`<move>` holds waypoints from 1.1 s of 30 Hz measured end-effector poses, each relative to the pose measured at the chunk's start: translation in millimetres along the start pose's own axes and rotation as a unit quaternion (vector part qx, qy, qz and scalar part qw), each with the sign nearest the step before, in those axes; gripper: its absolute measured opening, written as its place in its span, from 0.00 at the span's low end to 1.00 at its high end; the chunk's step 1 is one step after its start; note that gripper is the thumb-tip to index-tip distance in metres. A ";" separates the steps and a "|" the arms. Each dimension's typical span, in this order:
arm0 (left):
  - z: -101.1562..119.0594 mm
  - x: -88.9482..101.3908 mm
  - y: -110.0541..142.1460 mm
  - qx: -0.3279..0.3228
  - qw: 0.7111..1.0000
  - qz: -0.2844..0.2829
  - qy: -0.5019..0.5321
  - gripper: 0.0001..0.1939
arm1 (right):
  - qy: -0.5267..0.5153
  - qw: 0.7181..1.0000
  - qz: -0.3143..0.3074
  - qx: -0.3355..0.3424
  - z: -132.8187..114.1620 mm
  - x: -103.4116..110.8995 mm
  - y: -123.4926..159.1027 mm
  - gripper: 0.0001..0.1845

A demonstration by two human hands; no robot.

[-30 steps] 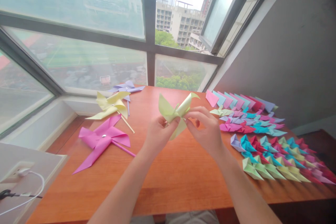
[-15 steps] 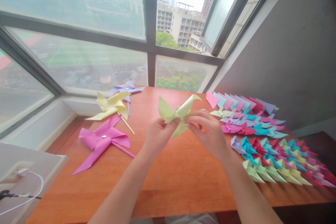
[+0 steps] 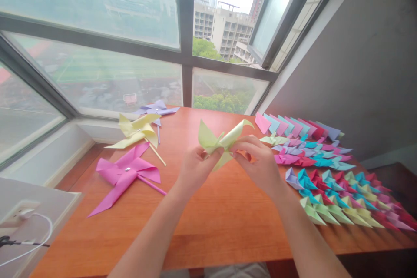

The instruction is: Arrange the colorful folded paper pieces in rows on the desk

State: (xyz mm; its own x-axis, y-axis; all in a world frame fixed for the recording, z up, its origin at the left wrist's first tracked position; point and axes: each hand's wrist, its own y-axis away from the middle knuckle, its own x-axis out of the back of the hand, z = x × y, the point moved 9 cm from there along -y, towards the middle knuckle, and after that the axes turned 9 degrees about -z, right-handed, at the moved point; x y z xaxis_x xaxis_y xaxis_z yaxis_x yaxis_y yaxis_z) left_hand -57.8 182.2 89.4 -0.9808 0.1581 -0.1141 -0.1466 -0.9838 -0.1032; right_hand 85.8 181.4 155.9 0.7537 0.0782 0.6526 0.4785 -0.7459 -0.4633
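A light green paper pinwheel is held up over the middle of the orange wooden table. My left hand pinches its lower left part with thumb and fingers closed. My right hand grips its right side, fingers curled around a blade. One green blade curls up to the right, another points up to the left. No stick shows on it.
A pink pinwheel on a stick, a yellow one and a purple one lie at the left. Rows of several folded paper pieces in many colours cover the right. A white cable and a socket sit lower left. Windows stand behind.
Both hands and the green pinwheel have shifted slightly right and up; the right fingers have closed further on the blade. Nothing else on the table has moved.
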 end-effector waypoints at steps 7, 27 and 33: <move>3.9 0.9 0.3 -0.010 0.999 0.001 -0.033 0.13 | 0.029 0.999 0.018 0.009 -3.9 3.3 1.3 0.06; -5.8 2.5 0.8 0.013 1.000 0.004 -0.013 0.16 | 0.122 0.988 0.028 0.085 -22.3 11.7 -0.9 0.08; -7.3 2.5 1.0 0.018 1.000 0.002 -0.010 0.14 | 0.166 0.982 0.021 0.082 -21.4 12.9 -0.7 0.07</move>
State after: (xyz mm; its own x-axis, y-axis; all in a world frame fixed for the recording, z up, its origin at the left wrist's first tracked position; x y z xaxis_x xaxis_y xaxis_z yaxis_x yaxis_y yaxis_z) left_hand -59.5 182.2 81.8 -0.9840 0.1517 -0.0938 -0.1458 -0.9870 -0.0669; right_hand 85.6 168.8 177.6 0.5985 -0.1919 0.7778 0.5365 -0.6250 -0.5670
